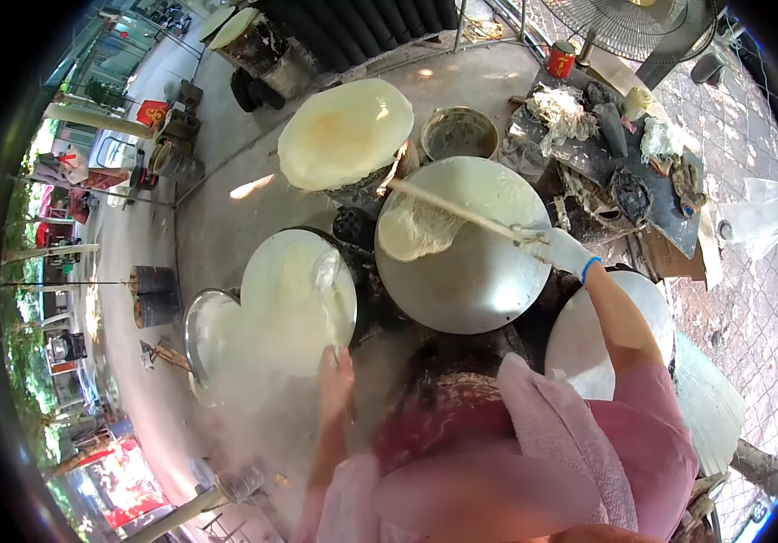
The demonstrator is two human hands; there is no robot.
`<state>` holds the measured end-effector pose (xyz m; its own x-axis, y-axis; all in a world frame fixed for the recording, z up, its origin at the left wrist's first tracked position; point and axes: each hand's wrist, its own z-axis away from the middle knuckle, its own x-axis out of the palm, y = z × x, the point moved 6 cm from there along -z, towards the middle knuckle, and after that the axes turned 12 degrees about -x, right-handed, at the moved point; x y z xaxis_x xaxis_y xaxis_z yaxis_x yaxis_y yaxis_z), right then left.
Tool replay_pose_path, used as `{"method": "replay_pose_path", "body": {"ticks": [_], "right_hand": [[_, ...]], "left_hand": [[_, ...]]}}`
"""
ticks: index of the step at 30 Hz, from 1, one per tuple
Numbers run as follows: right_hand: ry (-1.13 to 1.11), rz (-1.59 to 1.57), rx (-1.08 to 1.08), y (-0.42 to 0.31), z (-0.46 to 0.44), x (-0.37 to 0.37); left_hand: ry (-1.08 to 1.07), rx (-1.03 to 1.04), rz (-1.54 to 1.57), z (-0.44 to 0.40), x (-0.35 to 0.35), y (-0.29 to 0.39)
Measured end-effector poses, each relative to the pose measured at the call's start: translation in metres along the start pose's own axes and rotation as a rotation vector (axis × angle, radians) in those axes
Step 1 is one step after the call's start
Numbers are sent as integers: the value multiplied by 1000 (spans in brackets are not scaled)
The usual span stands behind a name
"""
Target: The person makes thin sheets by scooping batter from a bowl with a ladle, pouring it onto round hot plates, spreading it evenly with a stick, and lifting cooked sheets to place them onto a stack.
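My left hand [336, 373] is closed round the handle of a ladle [326, 271], whose bowl is over the round griddle [303, 299] coated with pale batter. My right hand [559, 251], in a white glove with a blue band at the wrist, grips a long wooden spreader [461, 213]. Its far end reaches the upper left of the large metal griddle [488, 281], by a patch of pale batter [418, 231]. Steam blurs the area beside my left hand.
A pale round sheet [346, 134] lies at the upper left, beside a metal basin [459, 134]. A batter pot [212, 335] stands left, another griddle [592, 344] right. A cluttered board [629, 158], a red can [561, 60] and a fan [633, 23] are at the upper right.
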<state>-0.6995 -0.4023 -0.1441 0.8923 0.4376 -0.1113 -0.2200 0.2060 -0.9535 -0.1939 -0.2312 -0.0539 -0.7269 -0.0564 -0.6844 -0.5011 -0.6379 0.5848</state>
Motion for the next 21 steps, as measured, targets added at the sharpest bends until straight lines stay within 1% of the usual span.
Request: {"method": "replay_pose_path", "body": {"ticks": [1, 4, 5, 7, 10, 11, 13, 14, 16, 19, 20, 21], "right_hand": [[-83, -136, -3, -9, -3, 12], [-228, 35, 293, -33, 38, 31], [-229, 59, 333, -31, 52, 28], [-193, 78, 217, -23, 63, 9], [99, 102, 34, -18, 43, -13], [65, 128, 10, -18, 32, -13], [-117, 209, 38, 1, 7, 8], [-163, 71, 82, 7, 7, 20], [-248, -208, 172, -17, 24, 52], [-255, -47, 371, -34, 80, 55], [-255, -81, 298, -12, 94, 61], [-174, -116, 306, -6, 115, 64]], "left_hand": [[-2, 43, -34, -7, 2, 11], [68, 184, -155, -35, 19, 33], [59, 209, -227, -43, 27, 39], [47, 259, -373, -57, 41, 52], [36, 300, -571, -59, 55, 77], [26, 320, -600, -56, 57, 81], [7, 360, -663, -48, 56, 86], [-5, 379, -687, -44, 54, 83], [-35, 422, -734, -27, 43, 65], [-120, 438, -770, 8, 32, 34], [-161, 404, -753, 18, 33, 18], [-203, 373, -739, 27, 39, 2]]}}
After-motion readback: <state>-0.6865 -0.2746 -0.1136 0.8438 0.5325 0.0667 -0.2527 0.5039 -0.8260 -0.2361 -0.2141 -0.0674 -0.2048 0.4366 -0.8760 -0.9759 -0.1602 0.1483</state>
